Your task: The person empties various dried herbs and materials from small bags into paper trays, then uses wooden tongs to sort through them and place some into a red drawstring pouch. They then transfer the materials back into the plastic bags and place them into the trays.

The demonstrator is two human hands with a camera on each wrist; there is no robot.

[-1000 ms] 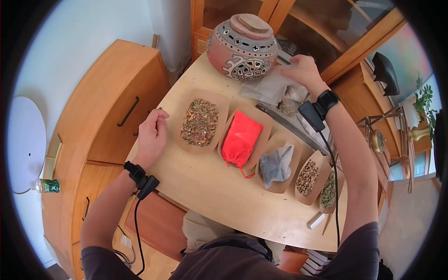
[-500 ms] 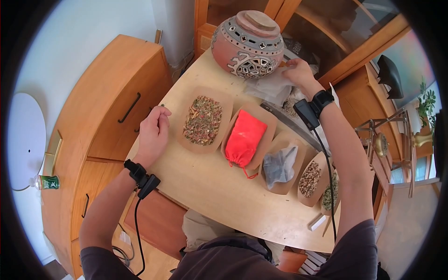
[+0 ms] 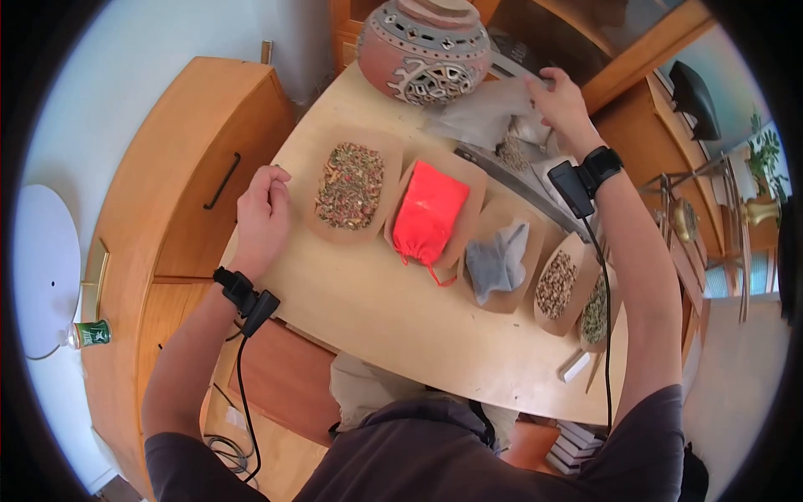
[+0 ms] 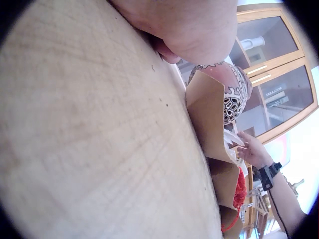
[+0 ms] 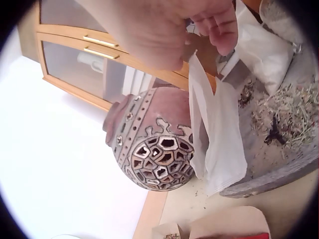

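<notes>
In the head view my left hand (image 3: 263, 213) rests by the table's left edge, fingers loosely curled with nothing in them. Beside it stands a paper tray (image 3: 316, 219) of mixed dried herbs (image 3: 351, 184). My right hand (image 3: 562, 105) is at the far right, its thumb and fingers at the raised edge of a thin white pouch (image 5: 219, 129), which they appear to pinch. That pouch lies over the end of a grey tray (image 5: 279, 184), where loose dried herb bits (image 5: 289, 109) and a filled white sachet (image 5: 264, 55) also lie.
A pierced clay jar (image 3: 422, 54) stands at the table's far end. Nearer are a paper tray with a red drawstring pouch (image 3: 431, 213), another with a grey sachet (image 3: 498, 263), and trays of brown pieces (image 3: 556, 284) and green herbs (image 3: 595, 314). A wooden cabinet (image 3: 201, 151) stands left.
My right hand first lowered to the white pouch, then rose and moved right with the pouch's edge near its fingers. The head view has shifted; my left hand stays by the table edge.
</notes>
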